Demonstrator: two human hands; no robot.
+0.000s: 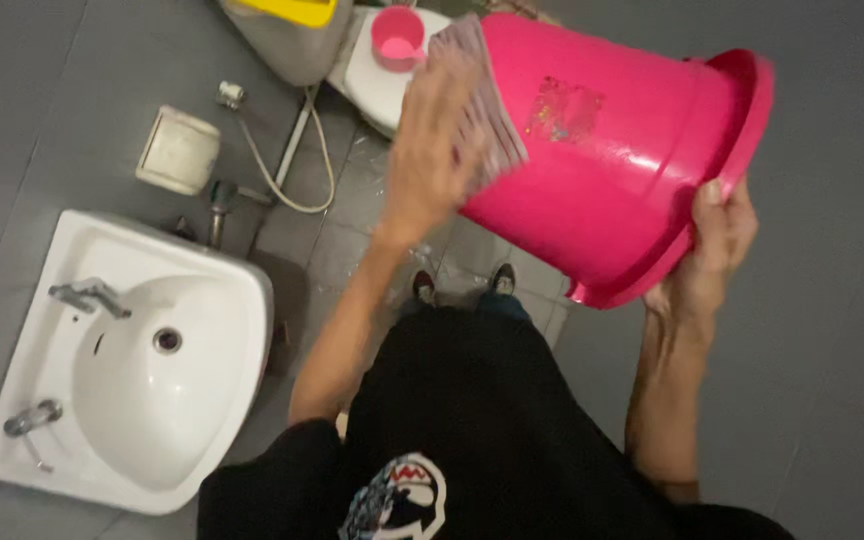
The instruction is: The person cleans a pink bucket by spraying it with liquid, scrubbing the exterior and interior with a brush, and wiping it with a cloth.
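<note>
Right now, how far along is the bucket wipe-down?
Mid-job, by the look of it. Done: the pink bucket is off the floor and tipped bottom-up, and its side shines. In hand: the right hand grips the rim, and the left hand presses a cloth to the base end. Left: can't tell whether the inside is clean; it faces away. The sink is dry-looking, its taps not running.

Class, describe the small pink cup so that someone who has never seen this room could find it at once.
Start at the white sink on the left, then look to the far top of the view, where a white toilet stands. The cup sits on it, just left of the big pink bucket held up in both hands. It is the only small, round, paler pink thing there.
</note>
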